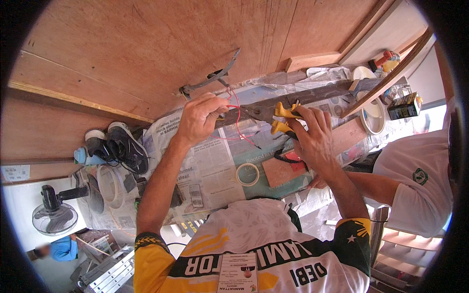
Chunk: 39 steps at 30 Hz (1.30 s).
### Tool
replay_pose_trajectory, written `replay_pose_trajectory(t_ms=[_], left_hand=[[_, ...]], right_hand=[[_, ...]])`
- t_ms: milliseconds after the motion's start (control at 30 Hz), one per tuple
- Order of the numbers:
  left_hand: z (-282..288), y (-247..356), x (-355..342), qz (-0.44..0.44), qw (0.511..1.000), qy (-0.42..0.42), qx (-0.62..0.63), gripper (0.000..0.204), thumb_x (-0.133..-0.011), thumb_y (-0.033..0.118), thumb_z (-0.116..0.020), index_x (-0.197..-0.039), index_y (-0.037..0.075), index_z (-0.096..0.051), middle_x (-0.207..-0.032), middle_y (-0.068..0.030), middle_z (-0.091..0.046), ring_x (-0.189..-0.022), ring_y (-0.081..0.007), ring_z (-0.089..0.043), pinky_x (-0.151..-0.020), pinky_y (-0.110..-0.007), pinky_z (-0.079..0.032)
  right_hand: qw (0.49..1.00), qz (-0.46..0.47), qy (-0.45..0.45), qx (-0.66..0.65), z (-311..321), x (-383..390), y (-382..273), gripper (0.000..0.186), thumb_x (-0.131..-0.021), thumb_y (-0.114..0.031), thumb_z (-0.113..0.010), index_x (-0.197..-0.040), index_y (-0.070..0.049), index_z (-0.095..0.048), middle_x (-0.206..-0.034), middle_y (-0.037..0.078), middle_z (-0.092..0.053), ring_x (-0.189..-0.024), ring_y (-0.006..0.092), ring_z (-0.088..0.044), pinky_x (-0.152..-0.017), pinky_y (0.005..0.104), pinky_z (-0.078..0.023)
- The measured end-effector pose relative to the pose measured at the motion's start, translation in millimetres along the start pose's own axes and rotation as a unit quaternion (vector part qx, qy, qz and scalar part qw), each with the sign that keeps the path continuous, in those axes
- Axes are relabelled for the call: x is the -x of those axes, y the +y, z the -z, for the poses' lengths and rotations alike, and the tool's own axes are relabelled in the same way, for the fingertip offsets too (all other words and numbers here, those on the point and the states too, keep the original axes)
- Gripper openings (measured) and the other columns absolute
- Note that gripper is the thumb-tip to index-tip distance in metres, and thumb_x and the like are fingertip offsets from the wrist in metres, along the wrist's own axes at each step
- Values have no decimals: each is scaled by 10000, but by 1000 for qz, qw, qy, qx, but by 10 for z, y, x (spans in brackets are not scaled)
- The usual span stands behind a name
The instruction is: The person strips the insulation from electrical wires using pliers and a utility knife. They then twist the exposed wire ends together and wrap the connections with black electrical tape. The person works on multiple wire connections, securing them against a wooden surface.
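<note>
My left hand (200, 117) has its fingers pinched on a red wire (238, 117), one of several thin wires running from a grey cable (217, 78) at the wooden panel (146, 49). My right hand (315, 134) grips pliers with yellow handles (282, 128), their metal jaws at the wire just right of my left fingers; whether the jaws touch it I cannot tell. Below lies a newspaper-covered surface (210, 166) with a tape roll (247, 174) and a small board (278, 173).
A co-worker in white (410, 176) stands close at right. Shoes (127, 149) lie at left, beside containers. A fan (53, 217), an aluminium ladder (107, 273) and another person (63, 249) are lower left. A curved wooden strip (371, 93), drill (386, 61) and cans are at upper right.
</note>
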<state>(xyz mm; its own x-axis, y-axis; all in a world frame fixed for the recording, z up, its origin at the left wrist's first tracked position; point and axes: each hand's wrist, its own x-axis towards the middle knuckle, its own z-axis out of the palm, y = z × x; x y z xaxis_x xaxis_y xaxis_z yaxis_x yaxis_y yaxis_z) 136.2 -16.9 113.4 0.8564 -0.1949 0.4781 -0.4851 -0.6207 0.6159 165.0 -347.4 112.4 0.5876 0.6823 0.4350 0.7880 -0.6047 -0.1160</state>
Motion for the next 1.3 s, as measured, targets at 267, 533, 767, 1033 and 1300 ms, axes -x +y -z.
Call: replay_pose_trajectory(t_ms=[267, 533, 767, 1033, 1300], left_hand=[[-37, -104, 39, -14, 1000, 11, 17, 133, -997, 138, -692, -1032, 11, -717, -822, -114, -671, -742, -270, -656, -675, -365, -508], [-33, -106, 37, -21, 1000, 8, -1, 96, -909, 25, -686, -1002, 20, -711, -830, -118, -681, -754, -287, -660, -680, -382, -518], [-66, -148, 116, -126, 989, -13, -80, 268, -768, -83, -685, -991, 59, -730, -860, -96, -689, -786, -312, -646, -718, -416, -528], [-122, -219, 183, -93, 994, 32, -47, 300, -735, -70, -717, -1000, 69, -731, -850, -84, -694, -775, -295, -646, -679, -407, -528], [-71, -101, 106, -73, 997, 9, -29, 288, -729, -104, -696, -979, 37, -723, -840, -92, -711, -762, -303, -663, -671, -400, -531]], right_hand=[[1000, 0, 0, 15, 34, -37, 3, 390, -749, -102, -764, -1135, -44, -747, -1324, 135, -599, -1200, 331, -587, -967, 495, -463], [999, 2, -31, -24, -17, 12, 31, 345, -745, -126, -780, -1078, -45, -737, -1300, 125, -601, -1152, 324, -598, -909, 465, -488], [430, -347, -340, -761, -18, 388, -94, 289, -917, -291, -738, -1060, -41, -717, -1209, 160, -630, -973, 294, -652, -812, 407, -533], [502, -415, -288, -702, 67, 630, -195, 395, -1054, -409, -647, -1153, -33, -717, -1239, 218, -673, -990, 308, -706, -890, 400, -577], [997, -49, -46, -22, -3, 252, -117, 424, -835, -165, -762, -1234, -29, -718, -1573, 155, -478, -1334, 356, -530, -1087, 528, -437]])
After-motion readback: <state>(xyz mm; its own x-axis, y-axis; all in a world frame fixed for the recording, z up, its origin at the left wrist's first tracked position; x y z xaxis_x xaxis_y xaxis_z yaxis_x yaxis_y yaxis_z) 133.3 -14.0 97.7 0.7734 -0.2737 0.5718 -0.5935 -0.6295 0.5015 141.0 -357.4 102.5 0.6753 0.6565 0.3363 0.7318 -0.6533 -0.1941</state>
